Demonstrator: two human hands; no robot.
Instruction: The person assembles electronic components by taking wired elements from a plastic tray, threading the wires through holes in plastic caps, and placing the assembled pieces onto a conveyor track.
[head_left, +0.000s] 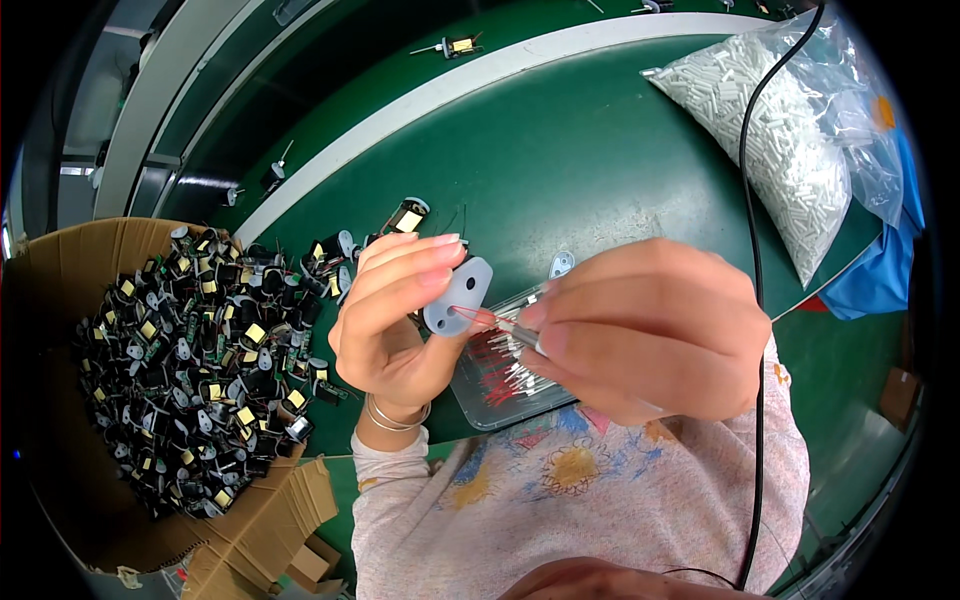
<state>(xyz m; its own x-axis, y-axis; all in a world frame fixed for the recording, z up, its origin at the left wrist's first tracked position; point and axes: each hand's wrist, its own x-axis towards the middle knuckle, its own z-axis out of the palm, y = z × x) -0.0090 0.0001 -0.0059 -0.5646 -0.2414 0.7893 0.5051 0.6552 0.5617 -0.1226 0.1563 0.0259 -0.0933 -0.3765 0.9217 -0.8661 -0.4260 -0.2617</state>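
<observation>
Grey plastic cap point(458, 296) is pinched in left hand point(390, 325); right hand point(655, 335) pinches red wire point(480, 317) at its face, fitting apparently unfinished; loose wires point(498, 383) lie in near tray point(487, 425)

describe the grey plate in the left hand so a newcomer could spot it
Find the cardboard box heaped with black parts, then look right to the left hand over the green table. It holds a grey plate, oval with dark holes. Similar plates lie in the box, but only this one is held, a red wire running toward the right hand.
</observation>
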